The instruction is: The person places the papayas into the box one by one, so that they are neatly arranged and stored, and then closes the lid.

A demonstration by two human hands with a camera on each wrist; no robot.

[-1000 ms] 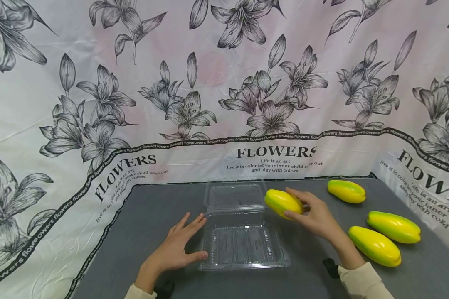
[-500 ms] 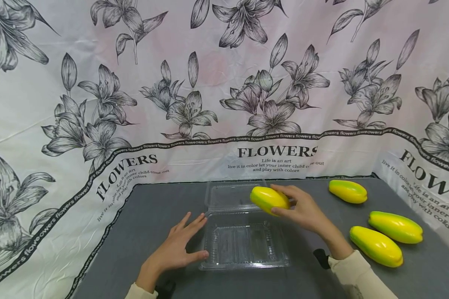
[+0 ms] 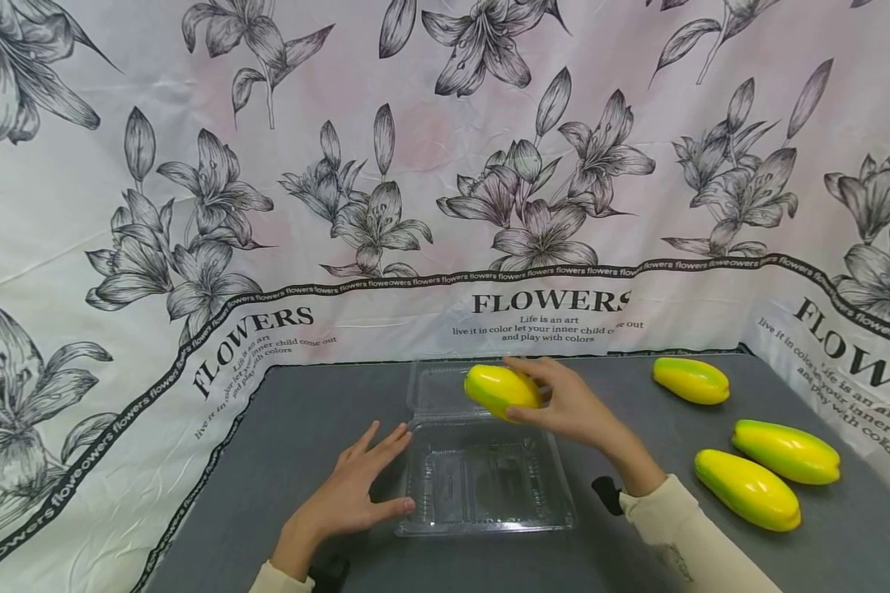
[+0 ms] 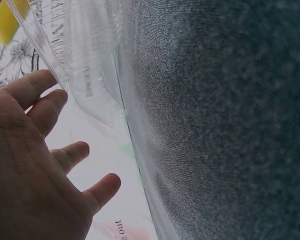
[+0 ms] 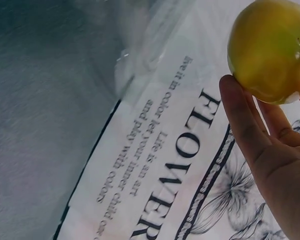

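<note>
My right hand [image 3: 574,403] holds a glossy yellow-green papaya [image 3: 500,390] between thumb and fingers, above the back of a clear plastic clamshell container [image 3: 564,515]. In the right wrist view, the fingertips press the side of the papaya [image 5: 265,50]. The container lies with its lid [image 3: 437,387] folded back, and nothing shows in its tray. With fingers spread, my left hand [image 3: 344,494] is at the tray's left side, the thumb tip at its rim. The left wrist view shows the fingertips of the left hand [image 4: 35,150] close to the clear wall of the container [image 4: 90,55].
Three more papayas lie on the right of the grey table [image 3: 267,461]: one at the back [image 3: 691,381] and two nearer papayas, side by side [image 3: 749,490]. A white flower-printed cloth [image 3: 386,321] rises behind the table and along both sides.
My right hand has carried the papaya leftward, from beside the container's lid to over it. The left hand has stayed in place at the tray.
</note>
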